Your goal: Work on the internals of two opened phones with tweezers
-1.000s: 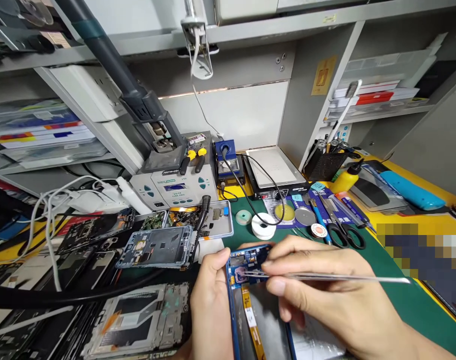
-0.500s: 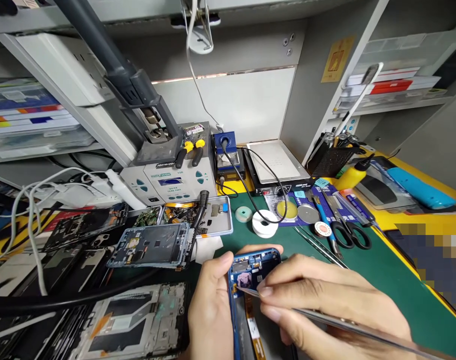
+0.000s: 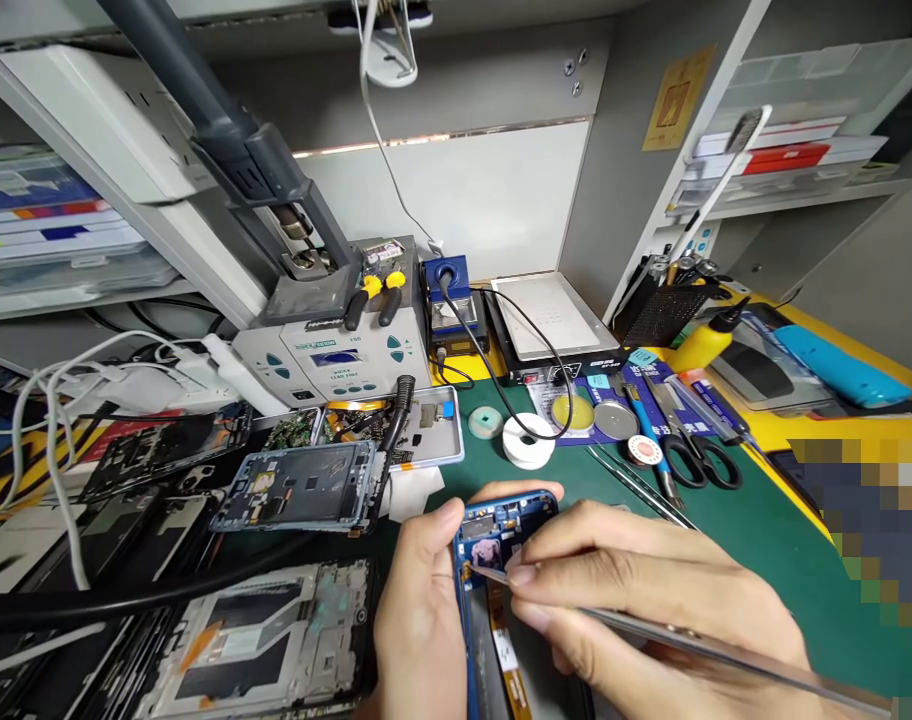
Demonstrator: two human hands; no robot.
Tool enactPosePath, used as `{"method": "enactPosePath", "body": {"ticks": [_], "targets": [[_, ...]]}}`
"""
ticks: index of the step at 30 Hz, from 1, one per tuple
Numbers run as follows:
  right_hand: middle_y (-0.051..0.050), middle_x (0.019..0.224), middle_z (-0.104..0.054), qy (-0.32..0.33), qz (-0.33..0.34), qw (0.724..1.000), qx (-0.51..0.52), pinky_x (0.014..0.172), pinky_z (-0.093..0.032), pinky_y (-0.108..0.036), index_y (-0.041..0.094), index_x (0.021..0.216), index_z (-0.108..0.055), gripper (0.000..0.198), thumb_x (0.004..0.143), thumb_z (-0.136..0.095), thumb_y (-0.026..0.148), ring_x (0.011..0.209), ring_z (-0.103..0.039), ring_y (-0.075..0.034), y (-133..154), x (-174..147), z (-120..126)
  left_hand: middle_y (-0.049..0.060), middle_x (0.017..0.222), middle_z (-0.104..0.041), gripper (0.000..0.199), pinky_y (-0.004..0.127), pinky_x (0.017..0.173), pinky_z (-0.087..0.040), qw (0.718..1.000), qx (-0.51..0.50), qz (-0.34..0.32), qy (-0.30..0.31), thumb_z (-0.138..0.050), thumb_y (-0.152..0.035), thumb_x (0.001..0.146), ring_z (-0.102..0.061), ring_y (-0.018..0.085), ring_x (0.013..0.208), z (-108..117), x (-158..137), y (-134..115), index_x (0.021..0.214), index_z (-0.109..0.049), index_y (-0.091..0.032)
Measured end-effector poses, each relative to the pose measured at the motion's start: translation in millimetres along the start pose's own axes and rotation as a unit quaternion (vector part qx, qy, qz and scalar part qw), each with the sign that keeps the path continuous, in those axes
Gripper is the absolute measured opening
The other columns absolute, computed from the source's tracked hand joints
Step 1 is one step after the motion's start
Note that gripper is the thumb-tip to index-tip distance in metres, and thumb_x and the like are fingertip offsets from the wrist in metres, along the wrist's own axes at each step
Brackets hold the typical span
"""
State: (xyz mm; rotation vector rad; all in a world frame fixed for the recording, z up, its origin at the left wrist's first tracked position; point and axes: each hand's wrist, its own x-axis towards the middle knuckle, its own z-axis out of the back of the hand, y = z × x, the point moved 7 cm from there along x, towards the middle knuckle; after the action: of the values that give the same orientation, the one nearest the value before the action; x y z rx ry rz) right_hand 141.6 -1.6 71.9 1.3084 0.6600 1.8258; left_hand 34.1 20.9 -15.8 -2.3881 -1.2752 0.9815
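Observation:
My left hand (image 3: 420, 600) is closed around the edge of an opened phone (image 3: 467, 620) with a blue frame, its thumb along the left side. Inside the phone are small metal parts, a pinkish patch and an orange flex cable (image 3: 507, 650) with a white label. In my right hand (image 3: 643, 600), pinched between thumb and fingers, is a pair of metal tweezers (image 3: 677, 632). Their tip is at a small gold-coloured part by the phone's left inner edge, below the pinkish patch. Whether the tip grips anything is too small to tell. My right hand covers the phone's right side.
On the left lie another opened phone (image 3: 302, 488), a phone frame (image 3: 261, 640) and a thick black hose (image 3: 163, 608). Behind stand a rework station (image 3: 336, 350) and a parts tray (image 3: 445, 440). A white spool (image 3: 529, 452) and scissors (image 3: 700, 460) lie on the green mat (image 3: 793, 560).
The whole view has shifted slightly. Both hands keep their grips, and the tweezers' tip stays near the left inner edge of the phone, having moved only a little.

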Motion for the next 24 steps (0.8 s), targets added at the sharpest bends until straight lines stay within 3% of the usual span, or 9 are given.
{"method": "enactPosePath", "body": {"ticks": [3, 7, 14, 19, 24], "targets": [[-0.002, 0.088, -0.083, -0.004, 0.001, 1.000, 0.005, 0.070, -0.068, -0.022, 0.031, 0.099, -0.084, 0.030, 0.081, -0.077, 0.008, 0.075, -0.080, -0.021, 0, -1, -1, 0.012, 0.085, -0.075, 0.045, 0.051, 0.094, -0.053, 0.998, -0.017, 0.045, 0.048, -0.068, -0.051, 0.068, -0.070, 0.037, 0.097, -1, 0, 10, 0.092, -0.081, -0.014], [-0.002, 0.087, -0.082, -0.007, -0.012, 1.000, 0.026, 0.067, -0.067, -0.021, 0.029, 0.097, -0.084, 0.031, 0.079, -0.077, 0.004, 0.072, -0.079, -0.020, -2, -1, -2, 0.012, 0.092, -0.076, 0.047, 0.045, 0.102, -0.049, 0.999, -0.015, 0.043, 0.017, -0.070, -0.050, 0.068, -0.068, 0.034, 0.104, 8, -3, 10, 0.095, -0.080, -0.013], [-0.011, 0.087, -0.081, 0.044, 0.020, 0.999, 0.020, 0.073, -0.065, -0.016, 0.012, 0.089, -0.082, 0.022, 0.079, -0.072, -0.005, 0.074, -0.078, -0.017, 3, 0, -6, 0.009, 0.087, -0.076, 0.046, 0.039, 0.089, -0.054, 0.997, -0.013, 0.044, 0.066, -0.062, -0.047, 0.074, -0.071, 0.030, 0.092, 0, -4, 7, 0.098, -0.080, -0.013], [-0.013, 0.087, -0.081, 0.054, 0.039, 0.998, -0.004, 0.078, -0.063, -0.013, 0.007, 0.088, -0.082, 0.019, 0.080, -0.072, -0.006, 0.077, -0.079, -0.016, 7, 1, -6, 0.009, 0.090, -0.077, 0.045, 0.040, 0.095, -0.052, 0.999, -0.006, 0.039, 0.031, -0.064, -0.045, 0.073, -0.071, 0.029, 0.094, 0, -6, 6, 0.099, -0.079, -0.012], [-0.008, 0.086, -0.083, 0.032, 0.060, 0.997, -0.026, 0.083, -0.060, -0.007, 0.008, 0.088, -0.082, 0.018, 0.077, -0.075, -0.005, 0.078, -0.080, -0.014, 10, 3, -3, 0.010, 0.089, -0.078, 0.044, 0.034, 0.085, -0.056, 0.999, -0.007, 0.046, 0.011, -0.065, -0.045, 0.071, -0.072, 0.028, 0.092, -1, -2, 8, 0.094, -0.080, -0.012]]}}
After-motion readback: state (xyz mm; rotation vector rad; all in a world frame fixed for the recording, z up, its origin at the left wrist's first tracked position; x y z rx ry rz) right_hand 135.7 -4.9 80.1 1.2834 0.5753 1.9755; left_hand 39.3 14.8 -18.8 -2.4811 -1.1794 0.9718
